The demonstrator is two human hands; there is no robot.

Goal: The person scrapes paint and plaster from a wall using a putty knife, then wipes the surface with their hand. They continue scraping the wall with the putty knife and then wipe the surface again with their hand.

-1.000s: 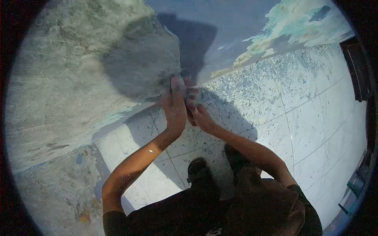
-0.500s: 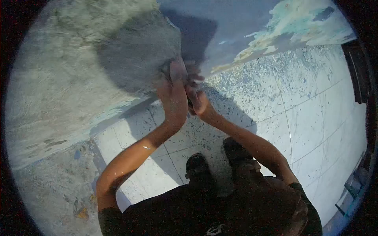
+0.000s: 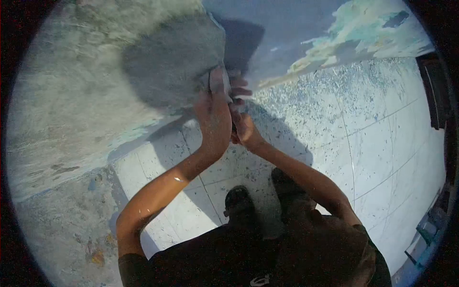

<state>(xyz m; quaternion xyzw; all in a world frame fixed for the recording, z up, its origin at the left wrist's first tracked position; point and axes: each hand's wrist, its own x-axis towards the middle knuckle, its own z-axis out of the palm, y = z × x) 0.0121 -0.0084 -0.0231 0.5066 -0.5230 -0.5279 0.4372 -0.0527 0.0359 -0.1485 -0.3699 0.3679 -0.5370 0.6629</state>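
Observation:
My left hand and my right hand are together at the corner edge of a wall, partly blurred. A narrow dark handle, apparently of a scraper, shows between them. The right hand is closed round it with the thumb on top. Against the tool lies my left hand, its fingers up at the edge of the bare grey wall face; its grip is partly hidden. Past the edge is the blue-painted wall face, with pale and turquoise patches. The tool's blade cannot be clearly made out.
Paint flakes are scattered over the white tiled floor, thickest along the wall foot. Rough concrete lies at the lower left. My dark shoes stand below my hands. A dark object and a teal item are at the right.
Both hands, still together, have shifted slightly to the right in the view, along with the wall edge. The grip looks the same.

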